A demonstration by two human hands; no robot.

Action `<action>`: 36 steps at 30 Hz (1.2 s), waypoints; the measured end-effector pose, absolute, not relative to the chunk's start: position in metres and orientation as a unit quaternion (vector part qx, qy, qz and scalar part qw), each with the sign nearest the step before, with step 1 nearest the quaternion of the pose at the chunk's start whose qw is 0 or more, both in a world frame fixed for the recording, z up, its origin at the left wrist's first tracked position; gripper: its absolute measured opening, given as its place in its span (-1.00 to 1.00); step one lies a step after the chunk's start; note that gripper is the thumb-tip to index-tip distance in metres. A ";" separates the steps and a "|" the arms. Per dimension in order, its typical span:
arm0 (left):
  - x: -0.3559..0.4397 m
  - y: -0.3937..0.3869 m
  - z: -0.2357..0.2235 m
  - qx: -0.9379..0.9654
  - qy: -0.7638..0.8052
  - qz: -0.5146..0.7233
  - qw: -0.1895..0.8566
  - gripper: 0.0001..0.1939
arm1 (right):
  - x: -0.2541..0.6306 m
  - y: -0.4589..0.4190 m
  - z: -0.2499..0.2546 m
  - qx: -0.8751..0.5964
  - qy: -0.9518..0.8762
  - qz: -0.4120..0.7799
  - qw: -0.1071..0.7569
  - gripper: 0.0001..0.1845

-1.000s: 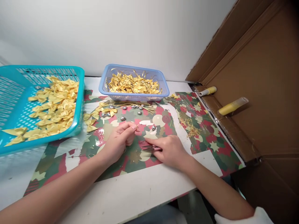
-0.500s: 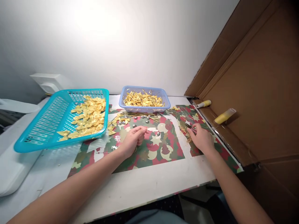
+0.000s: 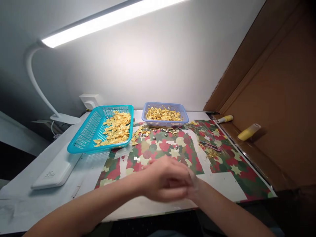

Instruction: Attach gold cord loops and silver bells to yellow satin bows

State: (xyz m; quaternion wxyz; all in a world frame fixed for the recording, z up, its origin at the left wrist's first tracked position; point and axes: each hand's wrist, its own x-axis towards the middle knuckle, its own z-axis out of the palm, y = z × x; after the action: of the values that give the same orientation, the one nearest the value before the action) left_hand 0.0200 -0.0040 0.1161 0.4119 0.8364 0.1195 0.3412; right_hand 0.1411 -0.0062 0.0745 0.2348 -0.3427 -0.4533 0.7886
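Observation:
My left hand [image 3: 170,179] lies across my right hand and wrist above the near edge of the table, blurred by motion. Most of my right hand [image 3: 160,161] is hidden behind it; whether either hand holds anything does not show. A pair of small thread snips [image 3: 211,146] with a pinkish handle lies on the patterned sheet beside a pile of gold clippings [image 3: 212,153]. Several silver bells [image 3: 176,147] rest in the middle of the sheet, in front of a bundle of gold ties [image 3: 158,128] and some loose yellow bows [image 3: 135,139].
A teal basket [image 3: 82,140] of yellow bows stands left. A blue basket [image 3: 165,123] of bows with gold ties is at the back. A lit lamp [image 3: 111,23] overhangs the table, with a white power bank [image 3: 53,174] below. Cardboard [image 3: 271,108] with yellow tubes [image 3: 249,132] walls the right.
My right hand carried the snips right to the clippings, left them there and came back to the middle. My left hand moved nearer and now overlaps it. The view tilted up, showing the lamp.

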 end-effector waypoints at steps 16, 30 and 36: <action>0.028 -0.052 0.017 0.962 0.061 0.260 0.064 -0.86 | 0.173 0.061 0.088 -0.359 -0.412 0.810 0.211 -0.54; -0.056 0.000 0.006 0.767 0.618 0.163 0.061 -0.40 | 0.184 0.058 0.040 -0.378 -0.756 0.491 0.209 -0.62; -0.052 -0.015 0.016 0.789 0.554 0.252 0.076 -0.64 | 0.182 0.055 0.026 -0.374 -0.744 0.502 0.235 -0.73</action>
State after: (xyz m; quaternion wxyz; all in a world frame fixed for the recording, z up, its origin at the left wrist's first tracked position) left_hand -0.0524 -0.0145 0.0162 0.0765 0.7894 0.5544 0.2522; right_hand 0.1816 0.0552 0.0265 0.2348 -0.3741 -0.7437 0.5019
